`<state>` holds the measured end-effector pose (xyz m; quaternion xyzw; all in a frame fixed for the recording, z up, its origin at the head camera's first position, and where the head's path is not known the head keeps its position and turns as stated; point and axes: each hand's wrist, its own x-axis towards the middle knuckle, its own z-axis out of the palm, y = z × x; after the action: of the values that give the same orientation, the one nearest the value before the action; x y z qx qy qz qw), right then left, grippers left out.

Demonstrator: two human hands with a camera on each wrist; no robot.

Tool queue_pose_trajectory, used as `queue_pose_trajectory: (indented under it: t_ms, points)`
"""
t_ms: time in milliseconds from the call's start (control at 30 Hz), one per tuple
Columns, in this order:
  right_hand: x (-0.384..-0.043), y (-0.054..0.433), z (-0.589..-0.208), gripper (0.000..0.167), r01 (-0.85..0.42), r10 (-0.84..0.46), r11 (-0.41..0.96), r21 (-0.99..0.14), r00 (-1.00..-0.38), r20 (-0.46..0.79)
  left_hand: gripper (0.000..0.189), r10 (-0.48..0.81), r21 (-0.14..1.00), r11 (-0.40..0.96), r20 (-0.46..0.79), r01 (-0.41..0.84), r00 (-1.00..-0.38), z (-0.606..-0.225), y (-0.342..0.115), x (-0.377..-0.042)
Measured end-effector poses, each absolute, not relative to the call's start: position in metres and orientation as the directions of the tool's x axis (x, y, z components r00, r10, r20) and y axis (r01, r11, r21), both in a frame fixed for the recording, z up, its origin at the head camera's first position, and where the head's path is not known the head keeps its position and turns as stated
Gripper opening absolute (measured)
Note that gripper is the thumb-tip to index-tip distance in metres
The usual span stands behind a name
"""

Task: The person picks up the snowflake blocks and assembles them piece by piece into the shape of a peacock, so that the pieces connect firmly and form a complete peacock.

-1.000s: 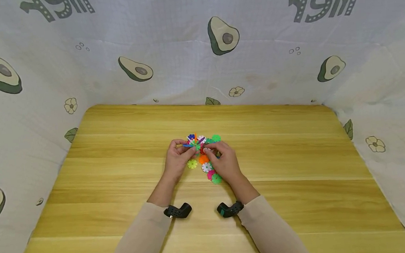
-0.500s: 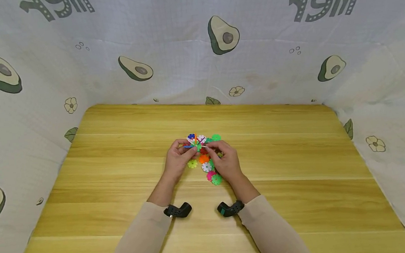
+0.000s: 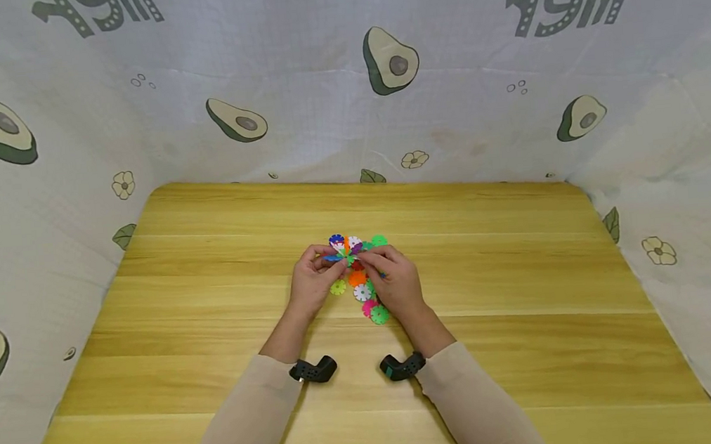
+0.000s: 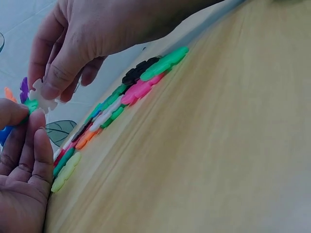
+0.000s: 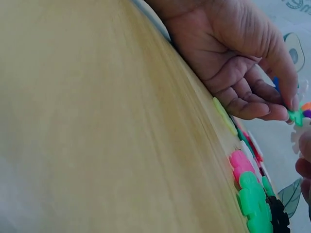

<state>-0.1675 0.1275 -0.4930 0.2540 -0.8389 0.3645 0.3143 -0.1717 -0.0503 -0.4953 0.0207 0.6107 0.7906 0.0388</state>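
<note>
Only wrist views show white disc (image 4: 43,99).

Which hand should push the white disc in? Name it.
Right, probably. The right hand already pinches the white disc at its fingertips, right beside the green disc that the left hand holds with the cluster. The left looks better kept steady.

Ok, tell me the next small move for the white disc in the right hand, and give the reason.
Probably ease the white disc leftward so a slot slides onto the green piece. The right hand pinches the disc right beside that piece, which the left hand pinches as part of the multicoloured cluster; the two look nearly touching. Loose discs lie flat on the wooden table.
</note>
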Motion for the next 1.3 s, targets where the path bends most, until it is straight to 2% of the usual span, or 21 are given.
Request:
queue_pose_trajectory:
  t_ms: [233,400,500,567,700,833,900,967,1100,1300]
  points:
    - [-0.1690,0.1280,-0.4940,0.015,-0.621,-0.187,0.612,-0.489,-0.715,0.674,0.019,0.084,0.968,-0.248,-0.003,-0.024,-0.996,-0.4944,-0.0499,-0.1723]
    - [-0.1708,0.1289,-0.4946,0.008,-0.659,-0.175,0.568,-0.493,-0.682,0.710,0.017,0.083,0.972,-0.237,0.021,0.001,-0.996,-0.4946,-0.0500,-0.1728]
    - [-0.1713,0.1283,-0.4946,0.009,-0.686,-0.172,0.542,-0.485,-0.656,0.735,0.017,0.092,0.975,-0.223,0.027,0.006,-0.995,-0.4950,-0.0502,-0.1730]
    - [-0.1710,0.1269,-0.4940,0.009,-0.690,-0.171,0.522,-0.501,-0.660,0.732,0.018,0.098,0.976,-0.219,0.021,-0.001,-0.995,-0.4951,-0.0506,-0.1731]
    - [-0.1698,0.1225,-0.4927,0.010,-0.619,-0.157,0.533,-0.576,-0.742,0.652,0.020,0.105,0.971,-0.238,-0.002,-0.027,-0.994,-0.4958,-0.0520,-0.1736]
    - [-0.1677,0.1198,-0.4916,0.016,-0.437,-0.106,0.640,-0.632,-0.865,0.491,0.018,0.081,0.952,-0.304,-0.012,-0.036,-0.997,-0.4968,-0.0521,-0.1745]
    - [-0.1673,0.1208,-0.4919,0.020,-0.363,-0.099,0.708,-0.606,-0.901,0.423,0.018,0.065,0.935,-0.352,-0.022,-0.043,-0.998,-0.4970,-0.0522,-0.1748]
    - [-0.1674,0.1223,-0.4920,0.023,-0.333,-0.124,0.769,-0.545,-0.915,0.385,0.019,0.050,0.922,-0.385,-0.031,-0.048,-0.998,-0.4968,-0.0522,-0.1748]
    - [-0.1691,0.1246,-0.4932,0.025,-0.355,-0.186,0.825,-0.440,-0.905,0.382,0.020,0.061,0.914,-0.402,-0.041,-0.063,-0.997,-0.4961,-0.0526,-0.1745]
    - [-0.1693,0.1260,-0.4959,0.021,-0.345,-0.176,0.836,-0.427,-0.905,0.387,0.030,0.075,0.921,-0.379,-0.064,-0.088,-0.995,-0.4964,-0.0517,-0.1747]
